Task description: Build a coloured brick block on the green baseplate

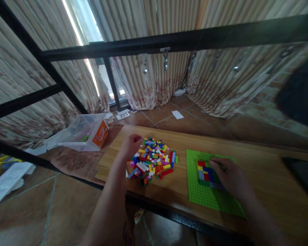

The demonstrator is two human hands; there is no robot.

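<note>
Held the left hand (131, 145) at ten o'clock of the loose brick pile (154, 159), with fingers curled; could not tell whether gripping anything. Kept the right hand (224, 171) at three o'clock over the brick block (203, 172), with fingers bent and contact hidden. Saw that block on the green baseplate (196, 196), at four o'clock from the pile. Risked skewing the block by pressing off-centre, or spilling bricks over the wooden tabletop's (166, 196) six-o'clock edge by dragging the left hand nearward.

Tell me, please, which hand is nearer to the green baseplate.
Right. The right hand is over the green baseplate; the left hand is farther away, at the edge of the loose brick pile.
</note>
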